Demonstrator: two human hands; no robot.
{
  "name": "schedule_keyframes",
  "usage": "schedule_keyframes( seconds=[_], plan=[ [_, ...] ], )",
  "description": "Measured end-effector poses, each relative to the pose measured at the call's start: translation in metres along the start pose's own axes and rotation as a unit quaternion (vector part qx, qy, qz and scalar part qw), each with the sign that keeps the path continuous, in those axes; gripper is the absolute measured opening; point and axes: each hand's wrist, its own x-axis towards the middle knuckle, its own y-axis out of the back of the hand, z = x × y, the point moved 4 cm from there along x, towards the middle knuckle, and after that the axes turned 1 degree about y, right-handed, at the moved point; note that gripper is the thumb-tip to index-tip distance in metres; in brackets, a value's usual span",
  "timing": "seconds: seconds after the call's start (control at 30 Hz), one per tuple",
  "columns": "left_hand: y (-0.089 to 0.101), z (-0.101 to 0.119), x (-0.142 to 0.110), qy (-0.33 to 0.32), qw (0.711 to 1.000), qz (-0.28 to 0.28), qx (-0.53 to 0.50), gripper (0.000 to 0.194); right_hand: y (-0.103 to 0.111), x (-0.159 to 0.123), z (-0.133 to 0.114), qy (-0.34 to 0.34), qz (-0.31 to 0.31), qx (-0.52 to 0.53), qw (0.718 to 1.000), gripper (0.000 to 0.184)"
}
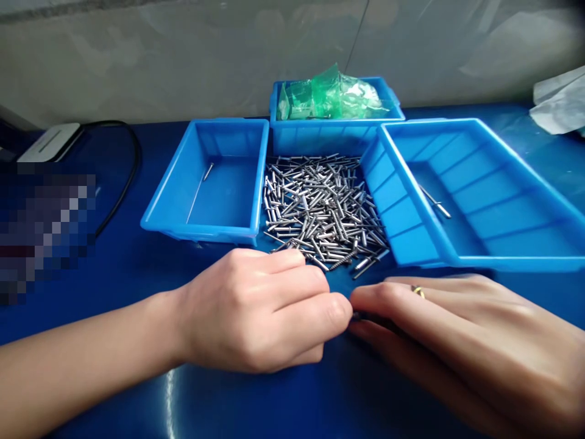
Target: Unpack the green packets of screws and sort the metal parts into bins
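My left hand is closed, its thumb and fingers pressed together just in front of a pile of metal screws and blind rivets. Whatever it may hold is hidden by the fingers. My right hand, with a ring on one finger, meets the left at the fingertips. Its thumb and forefinger are pinched round a small dark thing that I cannot make out. Beyond the left hand, the left blue bin has a single screw in it. Inside the right blue bin lies a blind rivet.
A third blue bin at the back holds crumpled green and clear plastic bags. A black cable runs from a white device at the left. White crumpled material lies far right on the blue table.
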Motion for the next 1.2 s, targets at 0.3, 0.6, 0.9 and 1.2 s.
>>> schedule_keyframes(
  seconds=[0.3, 0.6, 0.9, 1.2],
  plan=[
    [-0.002, -0.003, 0.003, 0.009, 1.0, 0.021, 0.007, 0.045, 0.003, 0.002, -0.001, 0.013, 0.014, 0.0, 1.0, 0.03],
    [0.0, -0.002, 0.001, 0.021, 1.0, 0.013, 0.002, 0.047, 0.0, 0.0, 0.0, 0.047, 0.011, 0.001, 0.999, 0.034],
    [0.001, -0.002, 0.001, 0.021, 1.0, 0.001, -0.007, 0.053, 0.008, 0.003, -0.001, 0.055, 0.021, -0.001, 0.998, 0.036],
    [0.001, -0.001, 0.0, 0.017, 1.0, 0.006, -0.008, 0.053, 0.007, 0.008, 0.0, 0.037, 0.008, 0.01, 0.999, 0.042]
  ],
)
